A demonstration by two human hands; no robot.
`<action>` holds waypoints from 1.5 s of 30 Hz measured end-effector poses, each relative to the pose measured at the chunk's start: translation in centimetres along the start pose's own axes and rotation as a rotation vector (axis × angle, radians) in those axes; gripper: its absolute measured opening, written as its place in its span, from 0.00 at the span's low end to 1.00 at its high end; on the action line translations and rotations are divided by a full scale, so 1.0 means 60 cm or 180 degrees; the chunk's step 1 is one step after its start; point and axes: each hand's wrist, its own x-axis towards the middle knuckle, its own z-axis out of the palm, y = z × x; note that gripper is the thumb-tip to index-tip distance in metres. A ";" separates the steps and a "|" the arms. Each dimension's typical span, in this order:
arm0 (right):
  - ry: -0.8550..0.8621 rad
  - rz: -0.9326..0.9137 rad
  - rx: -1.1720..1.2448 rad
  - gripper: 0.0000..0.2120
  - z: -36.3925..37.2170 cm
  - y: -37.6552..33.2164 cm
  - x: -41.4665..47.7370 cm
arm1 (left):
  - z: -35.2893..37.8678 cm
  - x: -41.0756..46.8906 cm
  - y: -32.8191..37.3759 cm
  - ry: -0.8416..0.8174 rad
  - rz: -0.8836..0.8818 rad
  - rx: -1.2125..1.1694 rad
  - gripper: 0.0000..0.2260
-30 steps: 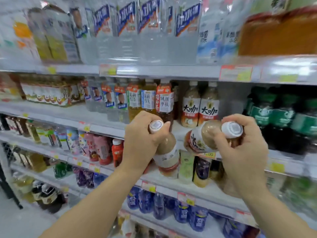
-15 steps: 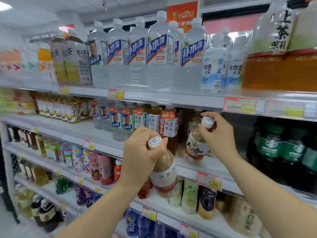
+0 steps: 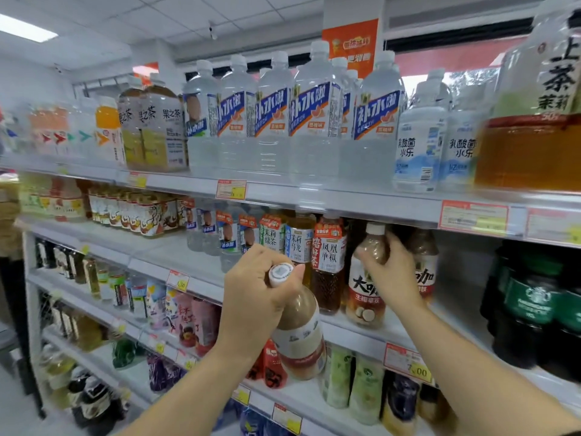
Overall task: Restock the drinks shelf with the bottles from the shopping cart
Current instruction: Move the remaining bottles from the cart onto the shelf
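Note:
My left hand (image 3: 257,297) grips a beige milk-tea bottle (image 3: 300,335) by its neck and white cap, holding it upright in front of the shelves. My right hand (image 3: 393,272) is closed around the shoulder of a second milk-tea bottle (image 3: 366,294) with a red and white label. That bottle stands upright on the second shelf (image 3: 393,333), to the right of a dark tea bottle (image 3: 328,265). A matching bottle (image 3: 424,265) stands just behind my right hand.
The top shelf (image 3: 314,196) carries large water bottles (image 3: 314,121) and an amber tea jug (image 3: 531,136). Dark green-labelled bottles (image 3: 531,303) fill the second shelf's right end. Lower shelves hold small juice and tea bottles (image 3: 188,319). Price tags (image 3: 408,361) line the shelf edges.
My right hand has tipped its bottle from a tilt to upright and set it onto the second shelf. The view has tilted upward. My left hand keeps its bottle at about the same place.

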 end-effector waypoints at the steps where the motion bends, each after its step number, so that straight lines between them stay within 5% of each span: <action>1: 0.0007 0.0017 -0.0075 0.34 0.004 0.011 -0.014 | 0.001 -0.001 -0.001 -0.0017 -0.0019 -0.0043 0.11; 3: 0.0009 0.0092 -0.0190 0.44 0.010 0.034 -0.041 | 0.005 0.000 -0.001 -0.0054 -0.0017 -0.0061 0.11; 13: 0.0709 0.0401 -0.0585 0.44 0.035 0.049 -0.057 | 0.008 0.005 0.006 -0.0151 0.0065 -0.0120 0.09; 18: 0.0475 0.0670 -0.0610 0.44 0.006 0.047 -0.062 | 0.017 0.007 0.010 -0.0284 0.0090 -0.0300 0.05; 22: -0.0576 0.0281 0.0730 0.26 -0.079 -0.002 -0.141 | 0.042 0.004 0.021 -0.0388 0.0041 -0.0523 0.05; 25: -0.1768 0.0125 0.0517 0.39 -0.118 -0.036 -0.206 | 0.075 0.000 0.048 -0.0475 0.0085 -0.0705 0.04; 28: -0.1100 0.0162 0.0326 0.45 -0.111 -0.033 -0.232 | 0.117 -0.002 0.086 -0.0423 0.0061 -0.0928 0.05; 32: -0.0075 0.0037 0.0339 0.38 -0.123 0.004 -0.216 | 0.163 -0.006 0.131 -0.0643 -0.0023 -0.1152 0.07; 36: 0.0119 -0.0107 0.0364 0.35 -0.156 0.042 -0.183 | 0.174 0.000 0.106 -0.1205 -0.0022 -0.1345 0.07; 45: -0.0349 0.0312 0.0522 0.36 -0.164 0.107 -0.081 | 0.207 -0.046 -0.041 -0.1820 -0.0488 0.0074 0.24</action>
